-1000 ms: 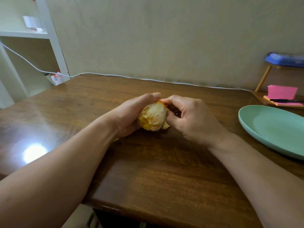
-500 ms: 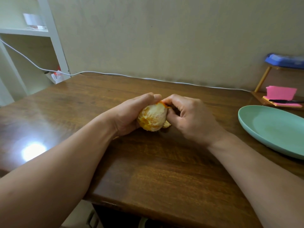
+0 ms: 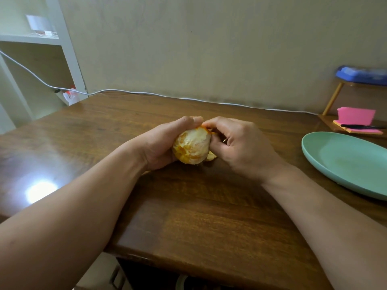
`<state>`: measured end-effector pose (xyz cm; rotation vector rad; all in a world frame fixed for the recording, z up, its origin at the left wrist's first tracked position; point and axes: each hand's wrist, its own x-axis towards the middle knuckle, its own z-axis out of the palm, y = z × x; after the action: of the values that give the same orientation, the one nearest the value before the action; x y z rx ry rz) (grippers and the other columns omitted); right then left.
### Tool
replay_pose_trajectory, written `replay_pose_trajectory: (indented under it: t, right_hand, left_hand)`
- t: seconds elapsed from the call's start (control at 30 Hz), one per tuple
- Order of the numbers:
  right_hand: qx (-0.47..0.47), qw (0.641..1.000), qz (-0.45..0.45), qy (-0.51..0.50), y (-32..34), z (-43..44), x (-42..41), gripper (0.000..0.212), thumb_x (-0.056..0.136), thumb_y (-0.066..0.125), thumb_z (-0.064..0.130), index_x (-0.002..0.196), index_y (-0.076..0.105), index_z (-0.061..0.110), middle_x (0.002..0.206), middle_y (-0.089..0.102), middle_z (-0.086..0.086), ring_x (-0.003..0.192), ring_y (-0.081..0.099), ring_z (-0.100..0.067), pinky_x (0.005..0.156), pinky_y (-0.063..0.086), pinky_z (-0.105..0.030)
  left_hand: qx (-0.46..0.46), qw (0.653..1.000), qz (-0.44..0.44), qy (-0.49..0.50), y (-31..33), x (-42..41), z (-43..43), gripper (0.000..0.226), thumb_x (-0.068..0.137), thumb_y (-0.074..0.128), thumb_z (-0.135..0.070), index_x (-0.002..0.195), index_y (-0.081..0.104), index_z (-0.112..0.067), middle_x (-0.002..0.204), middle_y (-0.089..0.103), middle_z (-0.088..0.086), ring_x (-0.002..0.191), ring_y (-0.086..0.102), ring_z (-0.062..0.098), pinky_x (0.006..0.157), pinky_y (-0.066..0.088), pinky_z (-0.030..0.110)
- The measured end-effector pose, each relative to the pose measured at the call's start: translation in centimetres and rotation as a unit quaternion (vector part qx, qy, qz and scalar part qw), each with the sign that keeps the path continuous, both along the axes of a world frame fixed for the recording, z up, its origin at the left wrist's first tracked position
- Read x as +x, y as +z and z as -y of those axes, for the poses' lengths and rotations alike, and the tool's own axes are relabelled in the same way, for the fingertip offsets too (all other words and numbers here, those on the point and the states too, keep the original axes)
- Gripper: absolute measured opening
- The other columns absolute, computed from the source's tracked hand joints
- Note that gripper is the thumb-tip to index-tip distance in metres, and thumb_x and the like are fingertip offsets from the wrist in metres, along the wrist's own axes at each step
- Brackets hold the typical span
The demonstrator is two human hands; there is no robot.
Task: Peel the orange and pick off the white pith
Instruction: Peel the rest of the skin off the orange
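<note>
Orange (image 3: 191, 146): mostly peeled, pith-covered, gripped by left hand (image 3: 163, 143). Right hand (image 3: 240, 146) pinches peel strip (image 3: 207, 129) at far top. Step: late peeling. Next: tear strip free, then pick pith.

1. Dark wooden table (image 3: 209, 206), with light glare (image 3: 39, 190) on its left part.
2. Green plate (image 3: 345, 162) on the table at right, cut by the frame edge.
3. White cable (image 3: 146, 93) along the table's rear edge, rising left past a white shelf unit (image 3: 62, 38).
4. Wooden stand (image 3: 333, 99), far right: pink notepad (image 3: 356, 116), black pen (image 3: 362, 127), blurred blue item (image 3: 360, 75) on top.
</note>
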<state>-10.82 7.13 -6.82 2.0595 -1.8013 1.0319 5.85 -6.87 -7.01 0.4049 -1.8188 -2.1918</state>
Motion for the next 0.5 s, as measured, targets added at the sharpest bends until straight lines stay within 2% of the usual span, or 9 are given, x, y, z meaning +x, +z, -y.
replay_pose_trajectory:
  t: [0.1, 0.17, 0.23, 0.33, 0.4, 0.5]
  right_hand:
    - [0.016, 0.998, 0.066, 0.013, 0.0, 0.1, -0.2, 0.022, 0.103, 0.066, 0.015, 0.122, 0.077, 0.020, 0.104, 0.077, 0.007, 0.092, 0.072, -0.008, 0.077, 0.060, -0.029]
    - [0.014, 0.991, 0.129, 0.013, 0.0, 0.5, -0.7, 0.019, 0.103, 0.065, 0.010, 0.110, 0.079, 0.020, 0.095, 0.077, 0.008, 0.084, 0.072, -0.011, 0.072, 0.061, -0.036]
    - [0.016, 0.981, 0.195, 0.012, 0.0, 1.1, -1.1, 0.018, 0.104, 0.064, 0.009, 0.106, 0.079, 0.019, 0.091, 0.076, 0.007, 0.080, 0.073, -0.013, 0.070, 0.063, -0.040]
    - [0.037, 0.957, 0.287, 0.019, -0.5, 1.6, -1.4, 0.015, 0.108, 0.062, 0.015, 0.109, 0.076, 0.019, 0.093, 0.077, 0.002, 0.080, 0.074, -0.010, 0.064, 0.062, -0.035]
    - [0.057, 0.959, 0.278, 0.003, -1.0, 1.5, -1.8, 0.016, 0.109, 0.062, 0.017, 0.110, 0.076, 0.023, 0.096, 0.078, 0.004, 0.083, 0.075, -0.007, 0.067, 0.062, -0.035]
    - [0.103, 0.977, 0.188, -0.003, -1.4, 1.0, -1.8, 0.018, 0.108, 0.063, 0.023, 0.116, 0.077, 0.032, 0.105, 0.078, 0.016, 0.097, 0.072, 0.000, 0.084, 0.062, -0.034]
  left_hand:
    - [0.000, 1.000, -0.007, -0.001, -0.2, 0.0, 0.2, 0.041, 0.096, 0.061, -0.045, 0.115, 0.072, -0.010, 0.100, 0.073, 0.014, 0.085, 0.074, 0.025, 0.076, 0.063, 0.036]
    - [-0.025, 0.999, -0.016, -0.012, -0.3, -0.1, 0.0, 0.029, 0.090, 0.068, -0.043, 0.105, 0.074, -0.018, 0.096, 0.072, 0.011, 0.083, 0.074, 0.023, 0.072, 0.062, 0.034]
    - [-0.043, 0.999, -0.022, -0.024, -0.4, -0.5, -0.3, 0.028, 0.088, 0.069, -0.042, 0.104, 0.074, -0.019, 0.098, 0.072, 0.012, 0.085, 0.073, 0.025, 0.073, 0.062, 0.036]
    - [0.030, 0.999, -0.038, 0.011, -0.1, -0.3, 0.1, 0.034, 0.094, 0.061, -0.045, 0.098, 0.079, -0.016, 0.095, 0.074, 0.013, 0.083, 0.074, 0.027, 0.076, 0.063, 0.039]
    - [0.077, 0.995, -0.051, 0.039, 0.0, 0.0, 0.8, 0.041, 0.093, 0.064, -0.049, 0.102, 0.075, -0.011, 0.098, 0.072, 0.016, 0.086, 0.073, 0.031, 0.081, 0.062, 0.042]
    - [0.122, 0.988, -0.075, 0.055, 0.2, 0.2, 1.1, 0.049, 0.093, 0.065, -0.053, 0.099, 0.076, -0.006, 0.099, 0.072, 0.019, 0.087, 0.074, 0.036, 0.083, 0.063, 0.042]
